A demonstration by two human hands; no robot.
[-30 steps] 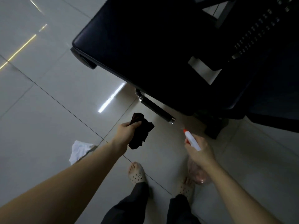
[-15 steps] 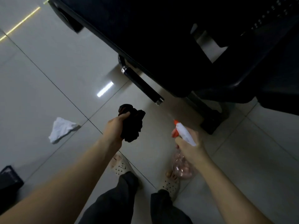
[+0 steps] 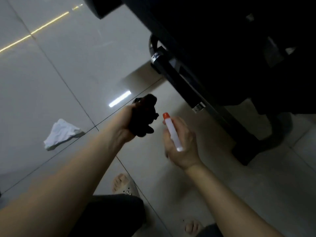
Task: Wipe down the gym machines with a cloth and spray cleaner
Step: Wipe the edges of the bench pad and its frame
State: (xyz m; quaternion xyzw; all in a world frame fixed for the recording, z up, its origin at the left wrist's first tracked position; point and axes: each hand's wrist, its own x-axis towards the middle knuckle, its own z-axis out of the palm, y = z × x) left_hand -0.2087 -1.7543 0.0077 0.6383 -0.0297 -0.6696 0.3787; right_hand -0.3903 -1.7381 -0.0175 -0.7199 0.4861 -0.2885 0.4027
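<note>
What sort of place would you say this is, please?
Probably a gym: a black padded machine with a chrome-capped grip bar stands on glossy tiles, and a spray bottle is in the right hand.

Glossy pale tiled floor (image 3: 51, 82) (the room is dim) mirrors a white strip of light (image 3: 120, 99)

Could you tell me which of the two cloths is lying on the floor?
The white cloth, crumpled and untouched; the left hand grips the black cloth.

Dim, motion-blurred view — ceiling-light glare streaks the floor tiles (image 3: 51, 74).
</note>
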